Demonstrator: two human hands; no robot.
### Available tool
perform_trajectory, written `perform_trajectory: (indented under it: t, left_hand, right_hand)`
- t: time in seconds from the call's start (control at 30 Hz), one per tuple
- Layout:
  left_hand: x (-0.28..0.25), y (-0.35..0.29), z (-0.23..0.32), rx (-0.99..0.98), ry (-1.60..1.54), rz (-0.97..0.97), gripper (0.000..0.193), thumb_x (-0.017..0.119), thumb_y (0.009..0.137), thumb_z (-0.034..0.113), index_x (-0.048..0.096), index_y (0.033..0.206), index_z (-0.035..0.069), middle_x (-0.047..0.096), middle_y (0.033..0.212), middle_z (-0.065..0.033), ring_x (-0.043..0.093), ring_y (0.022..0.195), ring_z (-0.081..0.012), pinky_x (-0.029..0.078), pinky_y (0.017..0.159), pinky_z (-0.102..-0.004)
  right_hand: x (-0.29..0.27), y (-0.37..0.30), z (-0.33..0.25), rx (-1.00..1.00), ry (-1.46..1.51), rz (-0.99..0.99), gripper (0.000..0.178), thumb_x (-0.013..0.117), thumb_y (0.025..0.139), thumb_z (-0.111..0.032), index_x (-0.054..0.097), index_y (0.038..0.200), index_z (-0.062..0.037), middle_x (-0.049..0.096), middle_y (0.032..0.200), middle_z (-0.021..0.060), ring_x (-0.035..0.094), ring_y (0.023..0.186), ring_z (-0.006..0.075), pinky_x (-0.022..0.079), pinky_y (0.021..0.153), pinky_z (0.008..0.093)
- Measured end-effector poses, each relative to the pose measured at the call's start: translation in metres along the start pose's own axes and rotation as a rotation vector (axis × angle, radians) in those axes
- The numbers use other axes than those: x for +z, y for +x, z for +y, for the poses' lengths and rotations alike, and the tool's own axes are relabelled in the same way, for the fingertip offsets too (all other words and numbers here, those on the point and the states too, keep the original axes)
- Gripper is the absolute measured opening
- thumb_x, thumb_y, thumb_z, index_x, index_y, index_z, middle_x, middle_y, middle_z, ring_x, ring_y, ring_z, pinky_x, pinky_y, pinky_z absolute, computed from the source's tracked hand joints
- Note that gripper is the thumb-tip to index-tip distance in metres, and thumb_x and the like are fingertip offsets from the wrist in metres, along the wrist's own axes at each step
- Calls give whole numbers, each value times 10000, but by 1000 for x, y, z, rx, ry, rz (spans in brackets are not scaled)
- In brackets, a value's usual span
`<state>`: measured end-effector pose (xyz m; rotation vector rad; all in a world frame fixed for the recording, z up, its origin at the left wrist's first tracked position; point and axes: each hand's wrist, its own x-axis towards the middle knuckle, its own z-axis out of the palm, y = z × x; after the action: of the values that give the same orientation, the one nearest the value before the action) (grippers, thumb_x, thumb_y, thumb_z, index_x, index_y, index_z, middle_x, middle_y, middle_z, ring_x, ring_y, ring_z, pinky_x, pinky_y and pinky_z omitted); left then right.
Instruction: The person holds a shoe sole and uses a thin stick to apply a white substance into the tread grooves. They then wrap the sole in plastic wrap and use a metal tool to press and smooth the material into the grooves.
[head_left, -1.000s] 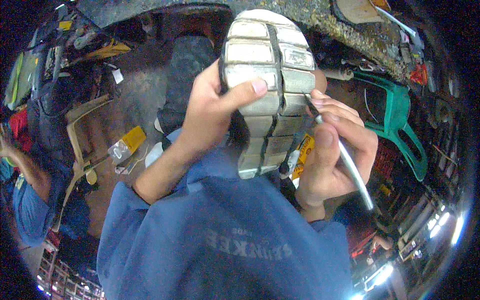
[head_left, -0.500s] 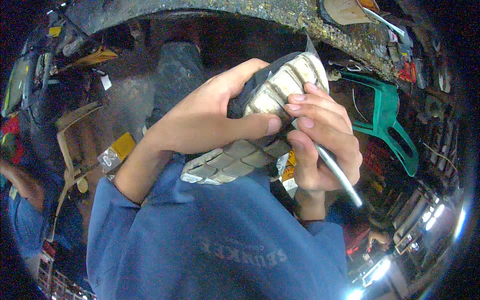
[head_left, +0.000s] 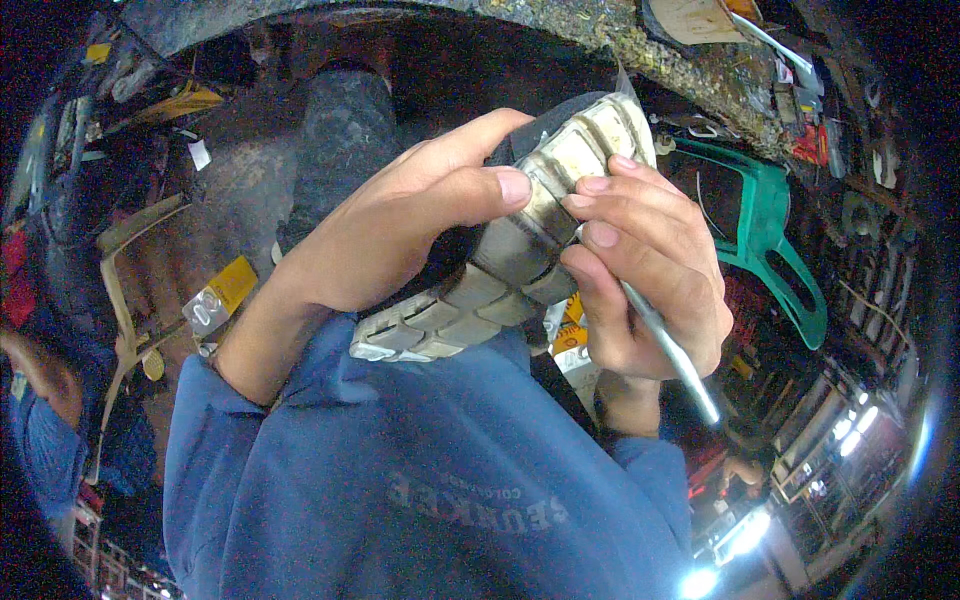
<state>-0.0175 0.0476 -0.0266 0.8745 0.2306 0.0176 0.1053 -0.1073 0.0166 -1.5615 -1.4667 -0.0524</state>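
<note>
A dark shoe lies across my lap with its worn, cream-grey treaded sole point(head_left: 480, 290) facing up. From the left, my left hand point(head_left: 400, 220) grips it, the thumb pressed on the tread and the other fingers hidden behind the upper. My right hand point(head_left: 670, 270) pinches a slim silver metal tool point(head_left: 670, 350), whose smooth shaft slants down to the right. That tool's working tip is near the sole's edge, mostly covered by my fingers. The same hand's upper fingertips rest on the tread. At the far end of the sole, a thin grey sliver point(head_left: 624, 82) sticks up.
A rough, stained bench edge point(head_left: 690, 90) curves across the top. At right stands a green plastic seat frame point(head_left: 755, 210); at left, a beige chair frame point(head_left: 115, 270). A yellow box point(head_left: 235, 283) lies on the floor. Another person's arm point(head_left: 45, 370) shows at far left.
My left thumb has shifted up and left along the tread, baring more of the middle of the sole. The shoe has moved slightly left and up. My right hand keeps its pinch on the tool.
</note>
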Motion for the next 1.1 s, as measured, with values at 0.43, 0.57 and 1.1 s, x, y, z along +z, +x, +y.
perform_trajectory:
  t: [0.43,0.57,1.1]
  left_hand:
    - [1,-3,2,10,37,1,407,546,966,250,544,1279,-11,622,1185,-108,549,1126,-165,412,1000,-294]
    - [2,-3,0,-11,-17,4,402,545,964,250,551,1270,-11,624,1185,-110,548,1134,-169,408,1007,-296]
    - [5,0,2,-9,-4,8,418,551,973,286,552,1256,-21,631,1172,-92,553,1113,-151,416,987,-286]
  right_hand:
    - [-1,2,-4,-15,-35,-56,276,790,790,17,625,1011,-4,727,934,195,719,905,340,567,895,531]
    - [0,1,-3,-16,-35,-52,283,793,785,23,626,1012,-6,726,936,193,718,905,338,568,894,527]
    - [-1,1,-4,-3,-70,-56,296,803,777,22,626,1012,-10,726,936,187,719,904,331,571,898,523]
